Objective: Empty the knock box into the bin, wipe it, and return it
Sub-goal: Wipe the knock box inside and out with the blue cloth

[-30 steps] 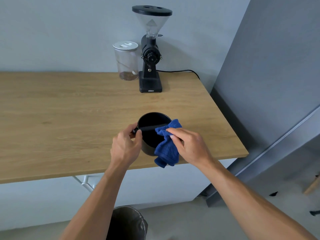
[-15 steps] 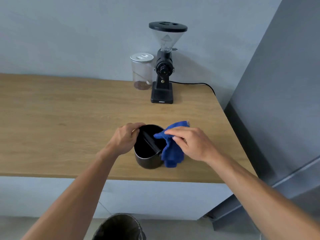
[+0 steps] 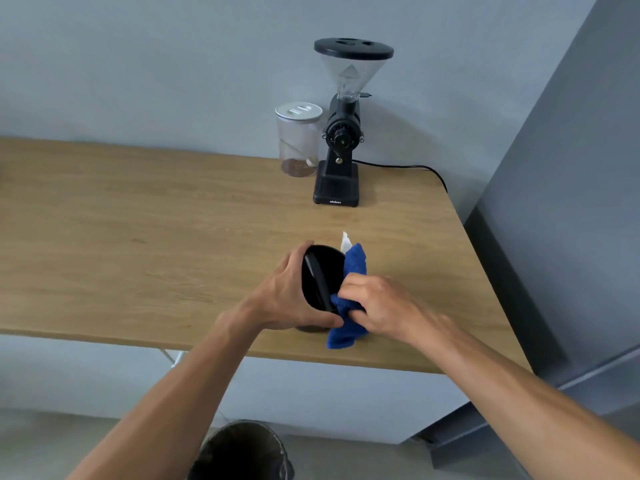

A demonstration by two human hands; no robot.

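A round black knock box (image 3: pixel 329 268) with a bar across its mouth stands near the front edge of the wooden counter (image 3: pixel 138 237). My left hand (image 3: pixel 287 292) wraps around its left and near side. My right hand (image 3: pixel 377 306) presses a blue cloth (image 3: pixel 351 299) against the box's right rim; the cloth drapes over the rim and down onto the counter. On the floor below the counter stands the bin (image 3: pixel 242 452), dark inside, only its top in view.
A black coffee grinder (image 3: pixel 341 133) with a clear hopper stands at the back by the wall, its cord (image 3: pixel 408 167) running right. A lidded clear jar (image 3: pixel 298 140) sits to its left. A grey panel (image 3: pixel 571 202) borders the counter's right end.
The knock box has turned, its bar swinging from crosswise to nearly front-to-back. My right hand slid the cloth along the rim toward me. My left hand shifted its grip around the near side.
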